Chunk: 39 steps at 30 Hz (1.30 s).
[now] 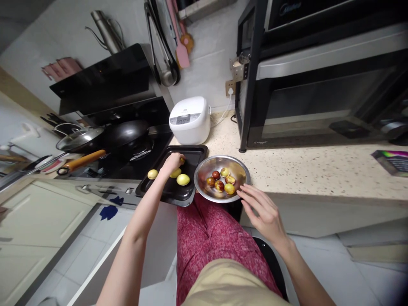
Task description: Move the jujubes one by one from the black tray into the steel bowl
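Note:
My left hand (174, 163) is over a black baking tray (196, 158), its fingers closed around a round yellow-brown fruit (182, 160) that they partly cover. Smooth yellow fruits lie on the tray: one at the near side (183, 179), one at the left (152, 174), and one partly under my hand (175, 173). Right of the tray, touching or nearly so, a steel bowl (245, 172) holds several round fruits mottled yellow and red-brown (219, 185). My right hand (262, 209) is open, fingers stretched out, with the fingertips at the bowl's right rim.
A white rice cooker (191, 121) stands behind the tray. The stove with a dark wok (127, 131) and a wooden-handled pan (84, 161) is to the left. At the right, a black rack (244, 106) carries a large oven (318, 97). The speckled counter (287, 170) runs rightward.

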Each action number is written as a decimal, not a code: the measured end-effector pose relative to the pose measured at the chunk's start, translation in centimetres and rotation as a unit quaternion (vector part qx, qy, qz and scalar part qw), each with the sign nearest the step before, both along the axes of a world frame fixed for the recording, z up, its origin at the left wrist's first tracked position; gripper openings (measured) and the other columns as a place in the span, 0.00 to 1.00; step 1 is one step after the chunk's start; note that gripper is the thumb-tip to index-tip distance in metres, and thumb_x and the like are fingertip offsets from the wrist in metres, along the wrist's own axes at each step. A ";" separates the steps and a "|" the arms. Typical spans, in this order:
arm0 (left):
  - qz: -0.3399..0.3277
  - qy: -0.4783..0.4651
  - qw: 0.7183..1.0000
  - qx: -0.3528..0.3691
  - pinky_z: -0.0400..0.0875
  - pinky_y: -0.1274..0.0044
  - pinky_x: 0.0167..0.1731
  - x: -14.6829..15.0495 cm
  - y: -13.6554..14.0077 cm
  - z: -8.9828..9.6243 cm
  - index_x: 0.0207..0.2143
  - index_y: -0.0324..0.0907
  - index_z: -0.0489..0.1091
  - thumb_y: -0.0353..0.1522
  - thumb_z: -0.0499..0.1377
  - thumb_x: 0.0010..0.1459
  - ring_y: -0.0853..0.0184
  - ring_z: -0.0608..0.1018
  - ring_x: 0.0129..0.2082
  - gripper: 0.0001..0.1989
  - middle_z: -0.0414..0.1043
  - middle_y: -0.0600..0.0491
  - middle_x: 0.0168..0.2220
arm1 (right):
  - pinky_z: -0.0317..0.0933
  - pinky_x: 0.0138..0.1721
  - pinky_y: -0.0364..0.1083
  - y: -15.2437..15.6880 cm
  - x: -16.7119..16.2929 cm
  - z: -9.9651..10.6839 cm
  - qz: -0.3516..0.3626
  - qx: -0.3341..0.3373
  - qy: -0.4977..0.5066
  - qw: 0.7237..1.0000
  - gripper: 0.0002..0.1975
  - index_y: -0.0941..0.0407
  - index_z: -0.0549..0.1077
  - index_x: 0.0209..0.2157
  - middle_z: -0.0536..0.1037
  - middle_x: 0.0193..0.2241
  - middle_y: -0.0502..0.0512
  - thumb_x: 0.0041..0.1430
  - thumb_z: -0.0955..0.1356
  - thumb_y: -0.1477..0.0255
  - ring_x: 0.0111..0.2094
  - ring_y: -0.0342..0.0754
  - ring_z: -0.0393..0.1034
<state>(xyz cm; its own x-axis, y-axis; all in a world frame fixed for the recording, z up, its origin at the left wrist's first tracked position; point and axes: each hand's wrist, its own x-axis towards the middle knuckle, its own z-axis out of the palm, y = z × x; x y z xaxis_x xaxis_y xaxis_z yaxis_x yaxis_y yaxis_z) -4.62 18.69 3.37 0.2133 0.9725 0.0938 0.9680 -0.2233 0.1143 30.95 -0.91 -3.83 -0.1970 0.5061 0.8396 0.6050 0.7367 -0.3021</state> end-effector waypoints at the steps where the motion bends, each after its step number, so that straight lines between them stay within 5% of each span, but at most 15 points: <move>1: -0.005 0.002 1.000 -0.002 0.76 0.73 0.48 -0.1 0.2 -0.1 0.44 0.42 0.82 0.24 0.64 0.55 0.57 0.82 0.46 0.14 0.83 0.45 0.43 | 0.73 0.56 0.57 0.0 -0.1 -0.1 0.002 -0.002 0.003 1.000 0.26 0.52 0.73 0.61 0.81 0.53 0.60 0.64 0.69 0.84 0.57 0.55 0.76; 11: -0.084 -0.033 0.996 -0.029 0.75 0.75 0.41 -0.3 0.6 -0.1 0.44 0.40 0.81 0.27 0.72 0.47 0.63 0.80 0.36 0.18 0.79 0.49 0.39 | 0.74 0.56 0.57 0.1 -1.0 -0.2 0.017 -0.009 0.027 0.999 0.23 0.54 0.76 0.58 0.82 0.52 0.61 0.64 0.69 0.85 0.56 0.55 0.76; 21: -0.143 -0.095 0.984 -0.042 0.77 0.73 0.40 1.2 -0.5 -0.3 0.47 0.38 0.79 0.33 0.68 0.55 0.62 0.80 0.39 0.17 0.79 0.46 0.43 | 0.74 0.57 0.57 -0.2 -1.2 -0.1 0.026 -0.026 0.032 0.999 0.25 0.53 0.75 0.60 0.81 0.53 0.61 0.64 0.68 0.84 0.57 0.55 0.76; 27: -0.137 -0.219 0.966 0.023 0.81 0.72 0.40 3.5 -3.5 2.4 0.47 0.38 0.78 0.32 0.66 0.58 0.63 0.80 0.40 0.15 0.74 0.45 0.47 | 0.74 0.57 0.58 -0.2 -1.3 -0.1 0.031 -0.034 0.038 0.998 0.26 0.51 0.73 0.62 0.81 0.54 0.60 0.65 0.67 0.83 0.58 0.55 0.76; 32: -0.253 -0.264 0.931 -0.008 0.81 0.73 0.42 8.1 -8.1 4.7 0.49 0.41 0.77 0.36 0.65 0.63 0.63 0.80 0.44 0.14 0.74 0.47 0.47 | 0.74 0.57 0.58 -0.1 -1.4 0.0 0.036 -0.036 0.038 0.998 0.26 0.52 0.74 0.62 0.81 0.54 0.61 0.65 0.68 0.84 0.58 0.55 0.75; 39: -0.319 -0.205 0.925 -0.037 0.78 0.72 0.43 11.3 -8.9 1.8 0.49 0.40 0.75 0.31 0.63 0.65 0.62 0.80 0.43 0.11 0.75 0.47 0.45 | 0.74 0.58 0.59 -0.4 -1.3 -0.1 0.036 -0.050 0.031 0.998 0.27 0.50 0.72 0.63 0.80 0.55 0.59 0.66 0.67 0.83 0.59 0.55 0.74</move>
<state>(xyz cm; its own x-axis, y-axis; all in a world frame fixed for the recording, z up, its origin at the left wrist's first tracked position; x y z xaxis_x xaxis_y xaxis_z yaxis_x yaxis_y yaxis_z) 6.73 9.83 5.17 0.7063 0.6686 0.2328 0.5142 -0.7105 0.4804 29.67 -1.34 -3.92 -0.1848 0.5748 0.7972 0.5302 0.7413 -0.4116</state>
